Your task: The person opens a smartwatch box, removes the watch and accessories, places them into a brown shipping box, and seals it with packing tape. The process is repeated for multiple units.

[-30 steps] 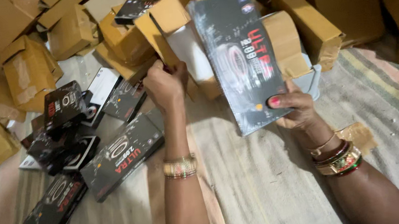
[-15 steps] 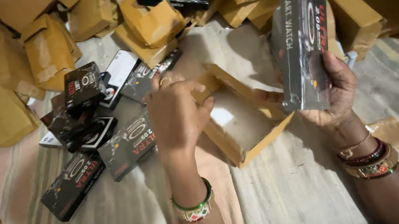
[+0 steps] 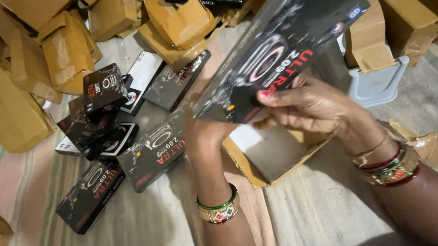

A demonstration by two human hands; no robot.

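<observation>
We see the right hand [image 3: 315, 108] clasping a black smartwatch box [image 3: 281, 46] tilted above an open cardboard carton [image 3: 271, 155], the left hand [image 3: 207, 135] gripping the box's lower end, more black boxes [image 3: 123, 144] scattered on the striped cloth [image 3: 150, 239], brown cartons [image 3: 64, 47] behind

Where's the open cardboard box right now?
In the head view, the open cardboard box lies on the striped cloth at centre, under the black box both hands hold.

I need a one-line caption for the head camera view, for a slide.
Both hands, left hand and right hand, hold a black product box over an open cardboard carton.
</observation>
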